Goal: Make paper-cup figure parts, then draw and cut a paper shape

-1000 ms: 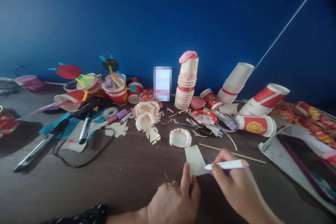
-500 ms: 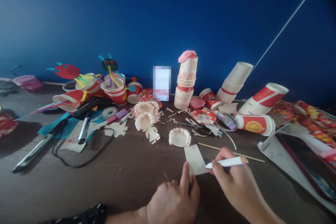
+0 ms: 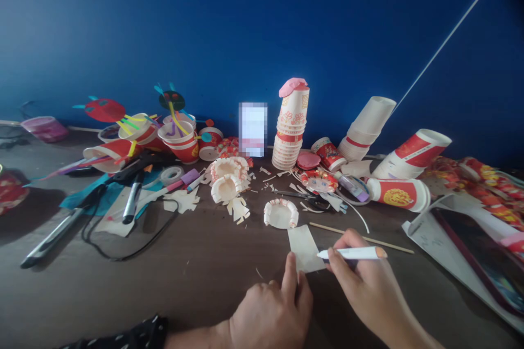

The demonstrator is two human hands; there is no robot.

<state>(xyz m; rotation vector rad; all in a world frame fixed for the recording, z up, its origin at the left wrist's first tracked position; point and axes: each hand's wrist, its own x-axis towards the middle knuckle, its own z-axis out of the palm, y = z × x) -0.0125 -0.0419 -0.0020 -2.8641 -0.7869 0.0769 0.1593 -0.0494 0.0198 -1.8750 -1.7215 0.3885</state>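
Observation:
A small white piece of paper [image 3: 304, 245] lies on the dark table in front of me. My left hand [image 3: 272, 308] rests at its lower left, index finger stretched out and pressing the paper's edge, the other fingers partly curled. My right hand [image 3: 364, 278] is closed round a white marker [image 3: 358, 253] with an orange end. The marker's tip is at the right edge of the paper; whether it touches, I cannot tell. Just beyond the paper sits a cut cup base with a rolled white rim [image 3: 280, 214].
A thin wooden stick [image 3: 388, 244] lies right of the paper. Scissors [image 3: 301, 194] and paper scraps are farther back. A stack of paper cups [image 3: 287, 142] stands by the blue wall. At left lies a cabled glue gun [image 3: 57, 234]; at right, a phone [image 3: 478, 256] in a white box.
My right hand has shifted the marker's tip slightly left and up along the paper's right edge. My left hand stays on the paper, nearly still.

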